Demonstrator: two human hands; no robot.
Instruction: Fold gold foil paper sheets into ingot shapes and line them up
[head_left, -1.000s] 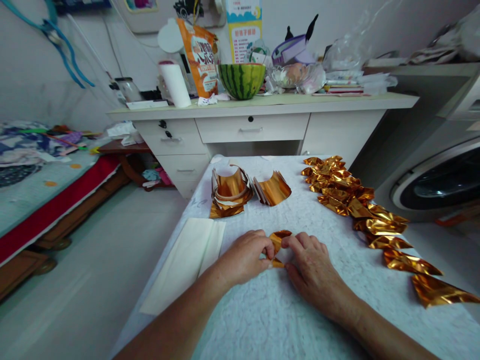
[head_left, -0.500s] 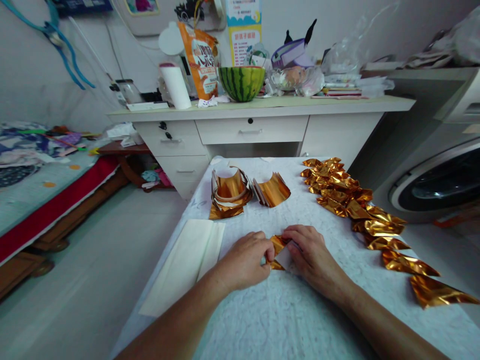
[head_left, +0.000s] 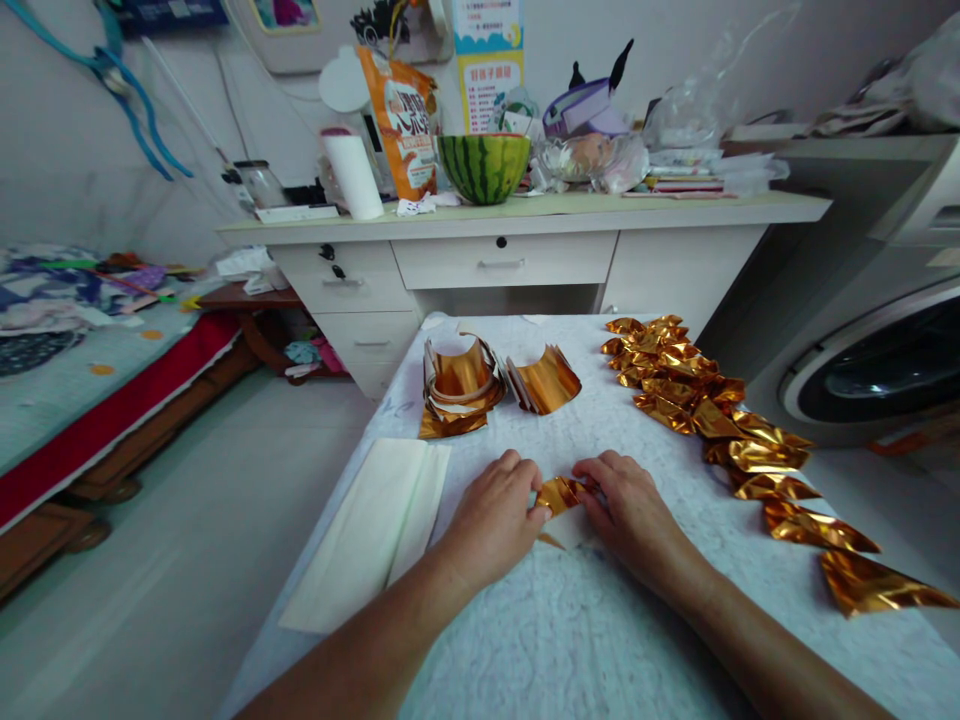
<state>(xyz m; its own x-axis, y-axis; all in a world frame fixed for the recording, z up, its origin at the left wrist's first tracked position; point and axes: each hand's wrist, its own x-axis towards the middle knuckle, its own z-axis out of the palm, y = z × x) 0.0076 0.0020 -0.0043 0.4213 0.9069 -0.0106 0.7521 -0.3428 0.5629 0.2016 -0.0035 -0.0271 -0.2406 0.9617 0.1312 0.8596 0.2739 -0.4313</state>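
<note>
Between my two hands lies a sheet of gold foil paper (head_left: 561,494), its far part rolled or folded over with the shiny side out and its pale back showing nearer to me. My left hand (head_left: 501,515) pinches its left end between thumb and fingers. At the right end, my right hand (head_left: 626,505) grips the paper the same way. Beyond my hands stand a curled stack of gold foil sheets (head_left: 459,375) and a smaller curved stack (head_left: 551,380). Folded gold foil pieces (head_left: 667,375) lie in a long row on the right.
The table (head_left: 495,650) has a pale cloth cover. White paper sheets (head_left: 367,530) lie on its left side. Behind it stands a white desk (head_left: 450,225) with a half watermelon (head_left: 484,165) on top. A washing machine (head_left: 847,330) is at the right, a bed (head_left: 97,370) at the left.
Both hands have shifted slightly on the foil paper, and a little more of its gold fold shows between them. The stacks and folded pieces have not moved.
</note>
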